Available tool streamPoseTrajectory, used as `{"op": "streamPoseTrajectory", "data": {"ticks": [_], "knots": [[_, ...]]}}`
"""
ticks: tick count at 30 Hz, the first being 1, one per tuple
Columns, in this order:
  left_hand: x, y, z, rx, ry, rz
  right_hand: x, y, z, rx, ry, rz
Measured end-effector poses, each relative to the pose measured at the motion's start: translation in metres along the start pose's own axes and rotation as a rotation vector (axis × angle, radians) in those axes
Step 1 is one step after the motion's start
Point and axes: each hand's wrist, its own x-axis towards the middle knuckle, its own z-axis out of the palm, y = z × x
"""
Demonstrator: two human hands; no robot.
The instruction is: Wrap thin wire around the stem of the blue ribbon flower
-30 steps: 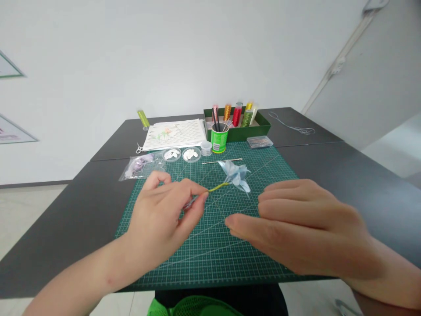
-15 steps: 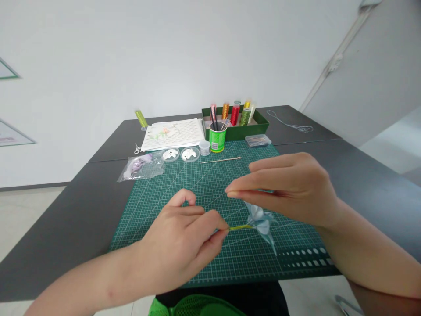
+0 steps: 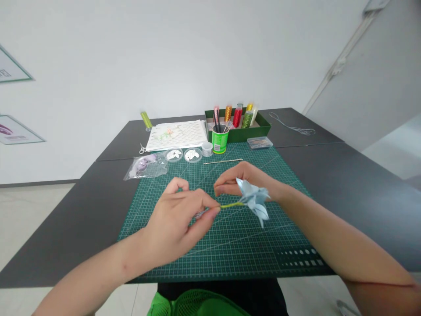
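Observation:
My left hand [image 3: 179, 221] pinches the green wrapped stem [image 3: 231, 205] of a pale blue artificial flower [image 3: 255, 202] between thumb and forefinger. The stem lies roughly level, and its bloom points right, above the green cutting mat [image 3: 210, 259]. Something pale and thin shows under the left forefinger; I cannot make out what. Just beyond the flower is my right hand [image 3: 246, 172], with its fingers pressed together and pointing left. Whether anything sits between those fingertips is hidden, and the bloom partly covers that wrist.
Behind the hands lie a thin metal rod [image 3: 222, 161], two dishes of white pieces [image 3: 193, 155], a green can [image 3: 220, 141] with tools and a clear case [image 3: 259, 142]. Further back stand a box of thread spools [image 3: 241, 135] and white sheets [image 3: 177, 136]. A plastic bag [image 3: 146, 166] lies left.
The flower has come up and slightly left with my left hand. My right hand has moved left and away from me, passing behind the bloom. The whole view has shifted a little.

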Motion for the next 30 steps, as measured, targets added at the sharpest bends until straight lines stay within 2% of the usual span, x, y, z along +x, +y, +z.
{"op": "streamPoseTrajectory", "data": {"ticks": [2, 5, 7, 8, 10, 11, 14, 16, 18, 21, 23, 27, 30], "knots": [[-0.001, -0.005, 0.000, 0.029, 0.091, -0.081, -0.001, 0.010, 0.013, 0.022, 0.018, -0.028], [-0.006, -0.012, 0.005, -0.053, 0.146, -0.343, -0.011, 0.021, 0.037, -0.073, 0.162, -0.022], [-0.011, -0.017, 0.013, -0.229, 0.150, -0.530, -0.022, 0.026, 0.051, -0.272, 0.259, -0.177], [-0.013, -0.020, 0.018, -0.341, 0.143, -0.605, -0.028, 0.027, 0.056, -0.418, 0.308, -0.314], [-0.017, -0.027, 0.028, -0.526, 0.126, -0.701, -0.037, 0.028, 0.062, -0.733, 0.386, -0.562], [-0.019, -0.030, 0.032, -0.587, 0.122, -0.732, -0.041, 0.027, 0.063, -0.859, 0.392, -0.638], [-0.025, -0.037, 0.042, -0.674, 0.105, -0.784, -0.049, 0.021, 0.062, -1.053, 0.349, -0.688], [-0.028, -0.040, 0.045, -0.646, 0.096, -0.796, -0.052, 0.015, 0.061, -1.090, 0.330, -0.687], [-0.031, -0.042, 0.047, -0.518, 0.099, -0.770, -0.054, 0.010, 0.061, -1.115, 0.312, -0.697], [-0.034, -0.045, 0.051, -0.243, 0.112, -0.647, -0.055, 0.004, 0.062, -1.149, 0.310, -0.752], [-0.037, -0.046, 0.055, -0.127, 0.102, -0.552, -0.054, 0.001, 0.063, -1.156, 0.358, -0.807], [-0.043, -0.046, 0.068, -0.020, 0.028, -0.396, -0.053, 0.000, 0.062, -1.113, 0.454, -0.869], [-0.047, -0.041, 0.077, -0.028, -0.041, -0.310, -0.056, 0.002, 0.056, -1.037, 0.456, -0.789]]}}
